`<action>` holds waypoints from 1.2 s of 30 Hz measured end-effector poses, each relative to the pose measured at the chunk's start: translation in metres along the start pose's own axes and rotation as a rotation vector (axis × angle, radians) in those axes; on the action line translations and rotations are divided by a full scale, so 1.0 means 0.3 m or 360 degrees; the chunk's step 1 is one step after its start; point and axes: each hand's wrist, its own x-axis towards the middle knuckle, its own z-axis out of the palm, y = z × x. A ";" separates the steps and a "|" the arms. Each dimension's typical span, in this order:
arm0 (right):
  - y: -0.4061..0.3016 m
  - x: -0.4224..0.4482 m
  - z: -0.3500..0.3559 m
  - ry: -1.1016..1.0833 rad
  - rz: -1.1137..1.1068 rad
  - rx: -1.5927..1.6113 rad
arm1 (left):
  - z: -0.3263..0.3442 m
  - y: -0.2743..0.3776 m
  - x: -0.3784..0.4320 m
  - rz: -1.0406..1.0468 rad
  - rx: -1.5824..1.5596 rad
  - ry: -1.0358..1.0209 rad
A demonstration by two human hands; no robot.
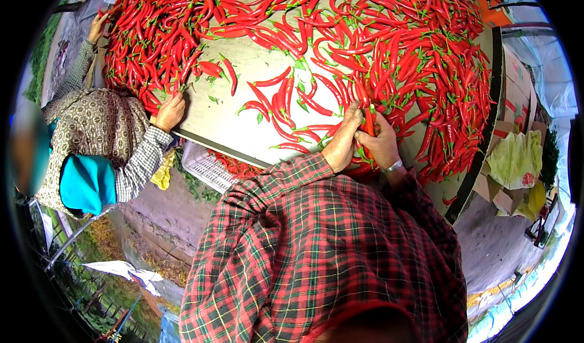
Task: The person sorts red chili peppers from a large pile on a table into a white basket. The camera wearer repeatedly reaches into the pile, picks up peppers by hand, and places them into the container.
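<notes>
My left hand (345, 137) is closed around red chili peppers near the table's front edge. Close against it, my right hand (379, 143), with a metal band at its wrist, grips a red chili pepper (370, 123) that stands roughly upright, its green stem towards the camera. Some peppers poke out below the fingers. Loose chilies (284, 97) and green leaf bits lie on the pale tabletop (228, 128) to the left of my hands. A big heap of red chilies (410, 60) spreads behind and to the right, some touching my fingers.
At left a co-worker's hand (171, 111) holds a pepper beside another chili heap (150, 33). Under the table edge sits a white plastic crate (205, 165) with red chilies. Cardboard boxes with a yellowish plastic bag (518, 160) stand at right; an orange box (492, 5) is at the back right.
</notes>
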 end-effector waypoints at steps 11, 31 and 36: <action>-0.006 0.013 -0.033 0.0090 -0.0087 -0.0246 | 0.045 0.086 -0.030 -0.0352 0.0359 0.0034; 0.181 -0.144 -0.389 0.0630 0.0289 0.0623 | -0.672 0.901 0.389 0.0858 0.3148 0.1663; 0.211 -0.156 -0.402 0.0687 0.0367 0.0606 | -0.622 0.987 0.455 -0.0090 0.3487 0.1593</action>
